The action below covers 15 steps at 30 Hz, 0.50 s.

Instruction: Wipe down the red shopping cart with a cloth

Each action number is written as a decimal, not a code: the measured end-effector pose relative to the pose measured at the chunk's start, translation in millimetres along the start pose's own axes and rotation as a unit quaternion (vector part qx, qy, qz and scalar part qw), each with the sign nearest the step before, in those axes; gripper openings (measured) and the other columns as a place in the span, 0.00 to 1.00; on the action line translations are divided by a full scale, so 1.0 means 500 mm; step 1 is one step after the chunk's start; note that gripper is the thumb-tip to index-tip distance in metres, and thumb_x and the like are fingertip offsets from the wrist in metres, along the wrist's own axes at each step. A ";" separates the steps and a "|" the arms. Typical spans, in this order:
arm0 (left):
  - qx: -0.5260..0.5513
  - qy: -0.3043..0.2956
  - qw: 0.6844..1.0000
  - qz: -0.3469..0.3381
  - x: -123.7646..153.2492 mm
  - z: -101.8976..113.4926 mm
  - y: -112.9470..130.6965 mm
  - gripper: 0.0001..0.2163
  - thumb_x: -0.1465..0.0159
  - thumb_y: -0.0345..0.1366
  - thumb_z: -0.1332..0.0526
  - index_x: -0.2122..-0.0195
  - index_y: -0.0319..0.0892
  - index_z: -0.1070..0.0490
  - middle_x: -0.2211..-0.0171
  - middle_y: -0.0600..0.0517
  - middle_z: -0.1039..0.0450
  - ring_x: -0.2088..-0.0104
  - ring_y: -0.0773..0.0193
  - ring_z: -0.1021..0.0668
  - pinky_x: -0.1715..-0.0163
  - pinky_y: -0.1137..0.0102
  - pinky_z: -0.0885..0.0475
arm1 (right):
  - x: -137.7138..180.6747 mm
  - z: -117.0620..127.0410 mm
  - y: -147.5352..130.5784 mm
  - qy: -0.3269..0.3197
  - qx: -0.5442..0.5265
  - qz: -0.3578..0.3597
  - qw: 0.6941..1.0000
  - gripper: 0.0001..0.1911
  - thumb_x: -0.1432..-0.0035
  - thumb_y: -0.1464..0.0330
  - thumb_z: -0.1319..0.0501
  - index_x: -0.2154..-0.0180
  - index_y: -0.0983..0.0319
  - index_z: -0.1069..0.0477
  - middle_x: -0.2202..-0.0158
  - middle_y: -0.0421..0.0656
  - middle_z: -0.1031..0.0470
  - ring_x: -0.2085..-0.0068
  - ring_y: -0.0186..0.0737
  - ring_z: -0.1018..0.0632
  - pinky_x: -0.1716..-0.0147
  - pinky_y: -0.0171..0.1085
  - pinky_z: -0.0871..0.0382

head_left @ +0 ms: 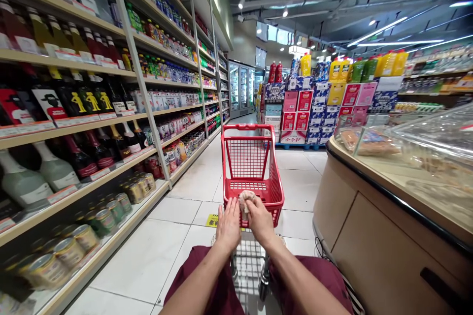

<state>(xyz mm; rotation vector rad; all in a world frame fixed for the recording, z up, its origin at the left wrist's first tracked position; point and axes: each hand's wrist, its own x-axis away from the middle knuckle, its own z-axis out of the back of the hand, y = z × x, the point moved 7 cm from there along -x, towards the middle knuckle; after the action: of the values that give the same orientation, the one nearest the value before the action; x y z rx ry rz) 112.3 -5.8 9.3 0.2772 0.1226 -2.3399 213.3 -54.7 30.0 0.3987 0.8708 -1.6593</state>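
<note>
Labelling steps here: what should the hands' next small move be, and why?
Probably a short wipe with the cloth along the near end of the cart: the right hand already grips the cloth there, and the left hand, fingers extended beside it, looks placed to steady the cart.

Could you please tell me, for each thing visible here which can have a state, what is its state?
Left hand: open, fingers outstretched
Right hand: closed on the cloth
Cloth: bunched up
Red cart: upright on the floor
Shelves: stocked with bottles and cans
Glass-door coolers: appear shut
Ceiling lights: on
Yellow floor marking: partly hidden
</note>
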 end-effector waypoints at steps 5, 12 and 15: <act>0.010 0.009 1.000 0.005 0.006 -0.008 -0.007 0.35 0.50 0.24 0.52 0.38 0.35 0.57 0.37 0.46 0.58 0.37 0.57 0.56 0.41 0.52 0.55 | -0.012 0.083 0.108 0.065 0.076 -0.073 0.992 0.20 0.44 0.69 0.51 0.49 0.56 0.37 0.64 0.44 0.30 0.70 0.36 0.29 0.77 0.32 0.36; 0.019 -0.002 1.000 0.000 0.007 -0.002 0.000 0.34 0.50 0.26 0.51 0.39 0.34 0.56 0.37 0.46 0.56 0.37 0.57 0.55 0.41 0.52 0.56 | -0.004 0.022 0.030 -0.009 0.071 0.024 0.997 0.17 0.50 0.75 0.47 0.60 0.56 0.29 0.56 0.46 0.30 0.54 0.44 0.31 0.57 0.43 0.38; 0.010 -0.010 1.000 0.002 0.006 0.002 -0.005 0.34 0.50 0.25 0.52 0.39 0.34 0.56 0.37 0.46 0.56 0.37 0.57 0.54 0.41 0.51 0.56 | 0.003 -0.002 0.024 -0.015 0.073 0.078 0.994 0.22 0.50 0.76 0.47 0.53 0.56 0.32 0.47 0.46 0.35 0.45 0.48 0.38 0.49 0.50 0.46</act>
<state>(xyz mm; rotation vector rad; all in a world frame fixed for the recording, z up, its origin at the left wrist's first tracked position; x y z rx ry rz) 108.3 -6.0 9.6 0.2631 0.0876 -2.3397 224.2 -55.7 24.3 0.5281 0.6797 -1.5843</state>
